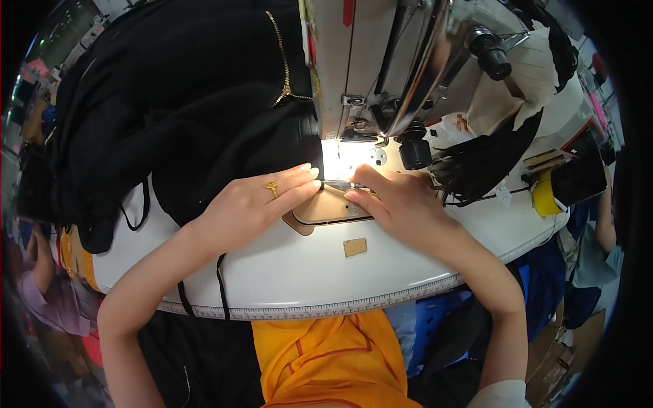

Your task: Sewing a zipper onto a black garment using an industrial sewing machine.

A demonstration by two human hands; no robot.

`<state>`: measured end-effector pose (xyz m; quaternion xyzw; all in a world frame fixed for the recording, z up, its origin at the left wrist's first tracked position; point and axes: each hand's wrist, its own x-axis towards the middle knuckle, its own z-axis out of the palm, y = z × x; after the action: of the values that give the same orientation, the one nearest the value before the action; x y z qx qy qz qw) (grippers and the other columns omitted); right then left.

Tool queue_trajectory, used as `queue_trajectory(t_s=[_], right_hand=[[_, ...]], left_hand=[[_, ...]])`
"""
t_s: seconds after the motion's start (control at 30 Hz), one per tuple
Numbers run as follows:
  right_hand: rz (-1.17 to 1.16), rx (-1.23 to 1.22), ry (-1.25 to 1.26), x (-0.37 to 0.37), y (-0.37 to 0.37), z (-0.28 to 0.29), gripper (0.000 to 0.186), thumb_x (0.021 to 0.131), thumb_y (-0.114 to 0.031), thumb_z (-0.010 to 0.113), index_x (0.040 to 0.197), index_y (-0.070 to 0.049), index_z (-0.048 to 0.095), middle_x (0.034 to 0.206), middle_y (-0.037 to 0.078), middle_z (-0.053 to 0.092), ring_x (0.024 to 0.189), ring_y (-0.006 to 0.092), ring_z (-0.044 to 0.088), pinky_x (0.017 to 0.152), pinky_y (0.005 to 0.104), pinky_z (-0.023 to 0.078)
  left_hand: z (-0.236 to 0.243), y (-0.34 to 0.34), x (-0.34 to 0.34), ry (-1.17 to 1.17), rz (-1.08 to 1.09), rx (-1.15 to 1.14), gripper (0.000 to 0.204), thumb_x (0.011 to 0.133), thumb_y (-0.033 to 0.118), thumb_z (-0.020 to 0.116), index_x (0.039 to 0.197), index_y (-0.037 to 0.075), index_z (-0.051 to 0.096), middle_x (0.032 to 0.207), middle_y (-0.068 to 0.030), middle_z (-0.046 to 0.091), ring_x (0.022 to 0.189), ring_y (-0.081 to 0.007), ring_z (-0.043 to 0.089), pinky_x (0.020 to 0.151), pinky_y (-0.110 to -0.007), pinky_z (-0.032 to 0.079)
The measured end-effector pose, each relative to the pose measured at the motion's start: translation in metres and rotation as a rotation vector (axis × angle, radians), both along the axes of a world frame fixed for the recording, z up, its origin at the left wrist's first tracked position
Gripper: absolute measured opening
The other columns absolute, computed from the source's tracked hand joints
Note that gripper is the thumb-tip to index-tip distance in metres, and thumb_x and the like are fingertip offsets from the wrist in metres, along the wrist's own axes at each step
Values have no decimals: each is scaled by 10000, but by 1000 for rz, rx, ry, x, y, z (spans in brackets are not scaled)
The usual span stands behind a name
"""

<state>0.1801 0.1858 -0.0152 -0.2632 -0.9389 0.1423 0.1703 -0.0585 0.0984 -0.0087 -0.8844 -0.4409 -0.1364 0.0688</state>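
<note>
I have the left hand (262,200) laid with fingers stretched out at the edge of the black cloth (183,129), which sits on the white table (286,279), left of the machine (354,54). The right hand (401,204) bends thumb and finger near the light (I can't tell what they grip).

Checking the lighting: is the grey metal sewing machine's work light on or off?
On: white glare floods the space beneath the grey metal sewing machine.

The ruler strip (388,298) shows scale ticks, its figures seemingly unreadable.
</note>
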Motion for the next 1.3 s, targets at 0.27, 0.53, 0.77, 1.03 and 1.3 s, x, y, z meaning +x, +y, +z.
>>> queue_trajectory(t_s=[0.27, 0.53, 0.77, 1.03, 1.3], right_hand=[[29, -26, 42, 1, 3, -1, 196, 914, -305, 601, 944, -123, 532, 603, 72, 569, 557, 264, 604, 514, 383, 436], [5, -110, -78, -7, 4, 10, 176, 912, -264, 609, 958, -109, 539, 678, 96, 610, 610, 273, 630, 549, 377, 474], [45, 183, 202, 7, 32, -31, 264, 862, -180, 700, 1062, -68, 569, 957, 79, 634, 846, 205, 625, 722, 317, 490], [-27, 227, 244, -2, 36, -45, 244, 873, -145, 696, 1024, 10, 582, 927, 112, 633, 848, 206, 626, 763, 334, 510], [-43, 493, -44, 11, 32, -31, 249, 846, -198, 714, 997, -6, 668, 947, 130, 663, 767, 218, 647, 664, 322, 524]], left_hand=[[-2, 1, 0, -27, -5, 33, 330, 838, 76, 573, 1167, 58, 594, 1222, -99, 616, 1165, -218, 590, 905, -284, 533], [-7, 11, -16, -163, -18, -115, 382, 829, 83, 573, 1209, 109, 591, 1274, -52, 589, 1166, -202, 584, 877, -279, 535], [-12, 29, 0, -83, 17, -73, 442, 805, 109, 594, 1244, 80, 554, 1288, -81, 561, 1144, -229, 578, 899, -303, 518], [-10, 38, 2, -115, 95, -142, 436, 785, 58, 607, 1220, 86, 587, 1194, -89, 617, 1094, -247, 597, 896, -321, 508], [-20, 36, 13, -19, 95, -22, 179, 736, 126, 659, 901, 71, 620, 811, -41, 624, 860, -209, 623, 772, -286, 515]])
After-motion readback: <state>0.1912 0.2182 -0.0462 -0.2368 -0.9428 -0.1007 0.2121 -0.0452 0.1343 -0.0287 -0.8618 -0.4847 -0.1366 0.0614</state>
